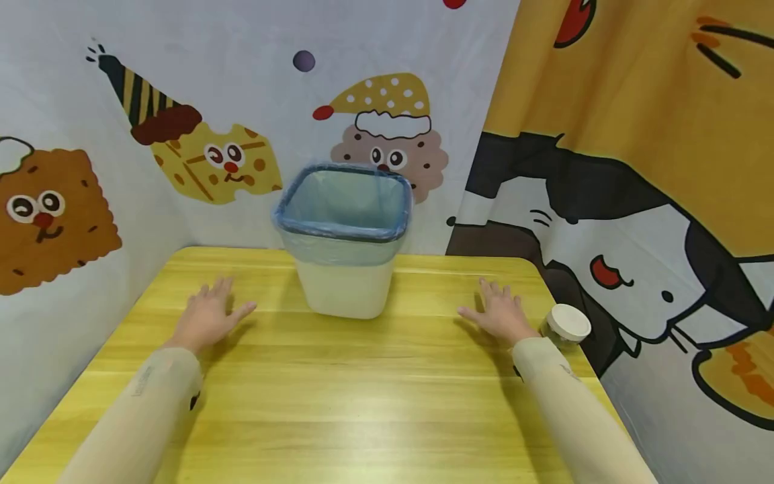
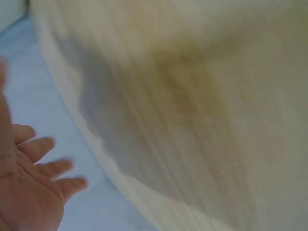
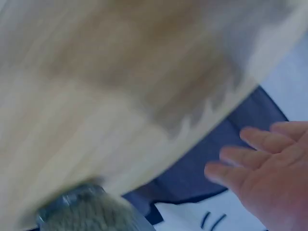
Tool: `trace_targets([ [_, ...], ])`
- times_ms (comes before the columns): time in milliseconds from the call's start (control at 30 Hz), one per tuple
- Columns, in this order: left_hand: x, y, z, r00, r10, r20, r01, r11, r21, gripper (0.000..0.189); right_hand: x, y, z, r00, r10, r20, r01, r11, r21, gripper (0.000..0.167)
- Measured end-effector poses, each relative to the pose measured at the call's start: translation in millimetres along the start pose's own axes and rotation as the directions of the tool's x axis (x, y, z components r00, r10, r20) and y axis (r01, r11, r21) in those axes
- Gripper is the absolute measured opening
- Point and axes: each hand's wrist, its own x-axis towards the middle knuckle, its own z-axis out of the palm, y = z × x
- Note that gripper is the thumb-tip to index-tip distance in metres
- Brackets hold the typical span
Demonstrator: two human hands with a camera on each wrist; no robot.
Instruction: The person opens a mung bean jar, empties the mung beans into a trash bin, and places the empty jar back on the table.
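We see both hands spread and holding nothing: the left hand is over the left part of the yellow table, fingers apart and thumb out, and the right hand is over the right part in much the same pose; from their shadows we judge both are lifted off the wood; between them, towards the far edge, stands the bin, upright, with a bluish bag lining it and folded over its rim; the jar with a white lid stands near the table's right edge, just beside the right wrist, and we cannot tell whether the sleeve touches it; that jar worries us most, since an outward swing of the right forearm could nudge it over the edge; the bin narrows towards its base, so we think a push high on one side might tip it backwards; a tug at the bag's fold alone could pull the lining loose and leave the bin behind
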Motion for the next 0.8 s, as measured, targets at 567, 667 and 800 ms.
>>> trace_targets([
  [567,-43.2,33.2,-6.8,0.996,0.006,-0.084,-0.018,0.99,-0.139,0.08,-82.4,59,-70,0.844,0.421,-0.333,-0.336,0.898,0.283,0.133],
  [667,-48.5,39.0,-7.0,0.996,0.013,-0.085,-0.026,0.987,-0.159,0.078,-92.3,78,-65,0.849,0.497,-0.18,-0.408,0.833,0.375,0.139],
  [800,-54.5,44.4,-5.1,0.997,0.02,-0.07,-0.032,0.984,-0.173,0.079,-99.5,94,-58,0.849,0.523,-0.071,-0.44,0.776,0.451,0.142],
])
